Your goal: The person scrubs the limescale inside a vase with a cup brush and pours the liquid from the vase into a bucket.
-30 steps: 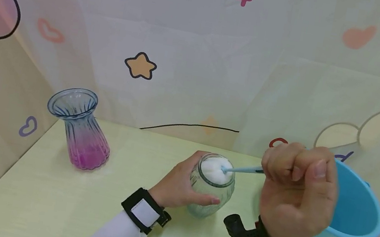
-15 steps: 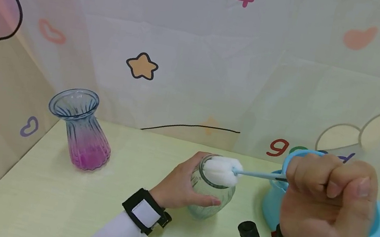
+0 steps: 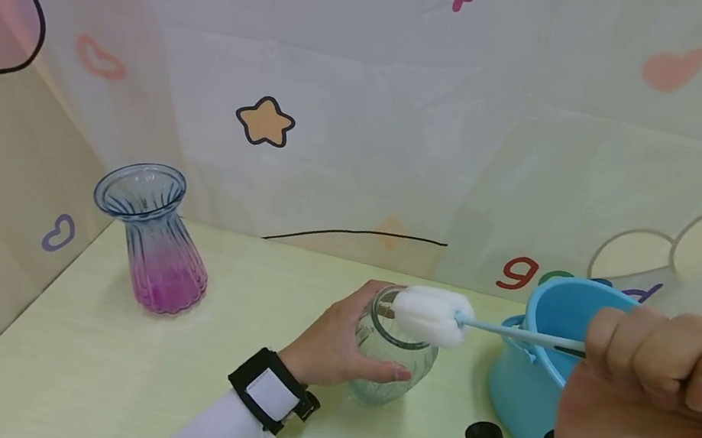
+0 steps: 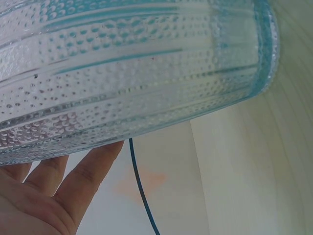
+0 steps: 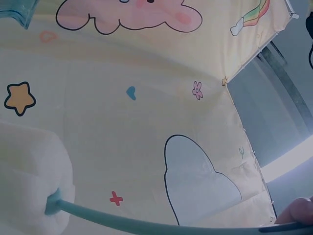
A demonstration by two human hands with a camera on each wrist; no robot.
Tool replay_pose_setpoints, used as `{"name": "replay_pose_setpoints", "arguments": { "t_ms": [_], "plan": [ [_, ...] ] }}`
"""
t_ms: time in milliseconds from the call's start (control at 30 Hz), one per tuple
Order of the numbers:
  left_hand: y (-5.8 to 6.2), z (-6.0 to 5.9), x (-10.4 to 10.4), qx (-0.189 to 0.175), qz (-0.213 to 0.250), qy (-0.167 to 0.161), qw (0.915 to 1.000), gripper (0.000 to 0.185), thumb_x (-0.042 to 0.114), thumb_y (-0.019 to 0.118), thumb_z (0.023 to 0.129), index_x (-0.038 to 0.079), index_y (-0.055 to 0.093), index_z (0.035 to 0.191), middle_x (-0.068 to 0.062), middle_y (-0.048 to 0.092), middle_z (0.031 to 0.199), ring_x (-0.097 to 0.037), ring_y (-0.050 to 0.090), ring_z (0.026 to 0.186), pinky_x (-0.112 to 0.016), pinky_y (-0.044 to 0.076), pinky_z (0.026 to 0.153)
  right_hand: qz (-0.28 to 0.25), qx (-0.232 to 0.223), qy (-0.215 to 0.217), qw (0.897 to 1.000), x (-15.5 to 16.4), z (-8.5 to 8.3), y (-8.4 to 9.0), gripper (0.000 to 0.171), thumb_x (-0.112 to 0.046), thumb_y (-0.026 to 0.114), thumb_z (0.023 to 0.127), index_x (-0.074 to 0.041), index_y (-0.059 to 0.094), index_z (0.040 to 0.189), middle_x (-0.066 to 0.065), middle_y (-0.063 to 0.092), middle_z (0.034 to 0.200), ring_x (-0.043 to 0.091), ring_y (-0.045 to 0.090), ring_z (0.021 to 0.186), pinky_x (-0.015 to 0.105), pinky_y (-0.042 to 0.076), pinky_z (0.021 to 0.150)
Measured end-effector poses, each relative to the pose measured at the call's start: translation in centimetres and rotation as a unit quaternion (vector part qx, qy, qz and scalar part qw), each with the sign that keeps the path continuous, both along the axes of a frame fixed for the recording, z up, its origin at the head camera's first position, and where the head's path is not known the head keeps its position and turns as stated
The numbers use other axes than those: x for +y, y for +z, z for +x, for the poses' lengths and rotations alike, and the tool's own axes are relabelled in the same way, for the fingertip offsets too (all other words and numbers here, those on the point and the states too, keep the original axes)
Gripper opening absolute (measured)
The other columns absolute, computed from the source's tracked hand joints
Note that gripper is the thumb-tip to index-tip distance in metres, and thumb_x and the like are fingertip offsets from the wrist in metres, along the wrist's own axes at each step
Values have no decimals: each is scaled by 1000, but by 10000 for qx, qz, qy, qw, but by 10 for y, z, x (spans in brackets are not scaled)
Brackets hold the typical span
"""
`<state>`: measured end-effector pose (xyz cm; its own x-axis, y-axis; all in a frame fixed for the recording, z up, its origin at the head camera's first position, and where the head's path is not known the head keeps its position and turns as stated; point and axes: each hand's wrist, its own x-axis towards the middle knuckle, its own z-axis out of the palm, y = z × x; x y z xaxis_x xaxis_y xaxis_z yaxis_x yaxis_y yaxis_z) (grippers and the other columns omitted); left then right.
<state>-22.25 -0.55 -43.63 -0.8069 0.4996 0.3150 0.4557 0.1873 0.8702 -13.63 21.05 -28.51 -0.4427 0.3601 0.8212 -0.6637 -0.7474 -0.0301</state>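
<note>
Your left hand wrapped its fingers around the clear ribbed glass jar, which stood on the pale green table. Your right hand, raised close to the camera, was clenched round the thin blue handle of the white sponge brush; its sponge head lay level over the jar's mouth. This fist hid part of the blue plastic bucket. The left wrist view showed only jar wall and fingertips.
</note>
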Motion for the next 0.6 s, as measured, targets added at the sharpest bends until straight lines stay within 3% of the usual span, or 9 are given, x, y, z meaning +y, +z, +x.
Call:
{"name": "replay_pose_setpoints", "arguments": {
  "t_ms": [133,233,300,500,533,600],
  "plan": [
    [1,0,0,51,-23,21,10000,86,39,91,78,41,40,148,16,55,143,-13,56,127,-42,51,105,-327,176,63,9993,2,3,-1,44,-35,0,108,-8,19,78,5,22,68,21,26,61,31,22,60],
    [1,0,0,61,-34,36,10000,87,40,90,78,41,40,148,16,55,145,-13,57,128,-43,50,106,-402,253,-9,9989,4,4,-2,44,-36,-1,105,-10,18,76,6,23,70,23,28,63,33,25,63],
    [1,-1,0,59,-42,56,10000,86,41,90,77,40,41,148,16,56,144,-12,57,128,-43,50,106,-301,376,-29,9988,7,3,-3,43,-36,0,105,-11,18,75,6,23,71,22,28,64,32,26,64],
    [0,-1,0,12,-79,113,9999,86,43,90,76,44,40,146,16,56,142,-11,57,129,-44,50,108,207,855,83,9961,11,-6,-9,69,-61,-22,96,-10,20,75,3,20,70,19,26,66,30,22,66],
    [0,-1,0,4,-90,116,9999,86,43,90,76,44,40,146,17,56,143,-11,57,130,-44,49,108,248,843,70,9961,11,-6,-11,70,-62,-21,96,-10,21,75,2,20,70,19,26,66,30,23,67],
    [0,0,0,4,-102,113,9999,86,44,90,76,44,40,146,17,55,143,-12,57,131,-45,49,108,371,745,47,9965,11,-6,-13,58,-52,-5,104,-11,20,72,1,19,69,18,26,66,29,22,66]
  ]
}}
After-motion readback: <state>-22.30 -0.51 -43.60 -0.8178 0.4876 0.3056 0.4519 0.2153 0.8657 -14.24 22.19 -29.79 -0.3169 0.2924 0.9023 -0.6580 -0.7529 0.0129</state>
